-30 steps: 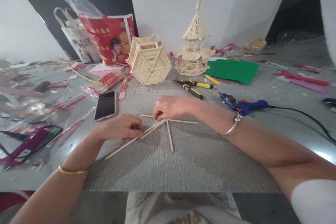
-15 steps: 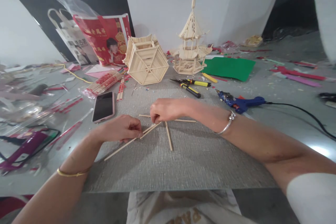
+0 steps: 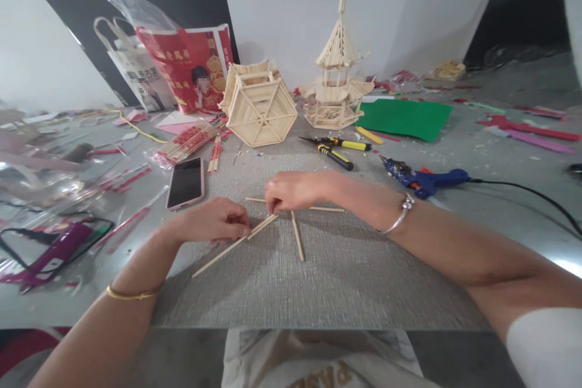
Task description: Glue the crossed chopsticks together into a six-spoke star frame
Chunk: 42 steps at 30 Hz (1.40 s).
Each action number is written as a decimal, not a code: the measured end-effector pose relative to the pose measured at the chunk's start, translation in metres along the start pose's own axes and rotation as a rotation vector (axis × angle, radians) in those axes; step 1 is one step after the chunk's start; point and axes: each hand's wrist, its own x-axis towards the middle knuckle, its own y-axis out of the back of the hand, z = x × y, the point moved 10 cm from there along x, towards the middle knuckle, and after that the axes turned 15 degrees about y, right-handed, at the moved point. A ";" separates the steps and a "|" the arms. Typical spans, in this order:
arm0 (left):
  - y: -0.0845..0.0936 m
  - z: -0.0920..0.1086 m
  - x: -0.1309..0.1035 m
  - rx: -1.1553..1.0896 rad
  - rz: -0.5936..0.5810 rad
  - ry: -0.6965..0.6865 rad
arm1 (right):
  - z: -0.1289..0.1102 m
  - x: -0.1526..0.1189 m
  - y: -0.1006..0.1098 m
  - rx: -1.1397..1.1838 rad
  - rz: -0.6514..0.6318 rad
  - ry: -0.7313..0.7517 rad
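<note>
My left hand [image 3: 218,219] is closed on a long thin wooden stick [image 3: 218,259] that slants down to the left. Against its upper part lies a shorter stick [image 3: 262,227]. My right hand [image 3: 291,192] is closed, its fingertips pinching the upper end of the sticks. It hides the point where several sticks come together. From beneath it one stick [image 3: 297,236] points toward the front edge, another [image 3: 327,209] points right, and a third [image 3: 254,199] shows at the left.
Behind my hands stand a hexagonal stick model [image 3: 262,112] and a stick pagoda [image 3: 337,73]. A phone [image 3: 186,183] lies left; pliers [image 3: 336,151], a blue glue gun [image 3: 427,180] and green sheet [image 3: 409,118] lie right. A purple tool [image 3: 59,254] is far left.
The whole view has shifted slightly, so everything appears a little farther right. The two sticks between my hands now lie closer together.
</note>
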 end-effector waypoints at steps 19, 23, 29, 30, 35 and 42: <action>0.003 0.006 -0.008 0.259 0.152 0.012 | -0.003 -0.002 -0.001 -0.001 -0.020 -0.025; 0.002 0.007 -0.007 0.267 0.159 -0.001 | -0.004 -0.002 0.000 0.006 -0.021 -0.030; 0.001 0.008 -0.006 0.279 0.178 -0.011 | -0.004 -0.002 -0.001 0.009 -0.010 -0.026; 0.001 0.009 -0.006 0.276 0.180 -0.015 | -0.005 -0.002 0.000 0.011 -0.008 -0.024; 0.002 0.012 -0.010 0.243 0.195 -0.068 | -0.013 -0.016 0.042 -0.006 0.194 0.001; 0.019 0.012 -0.020 0.050 0.221 -0.090 | -0.022 -0.073 0.119 -0.046 0.612 -0.062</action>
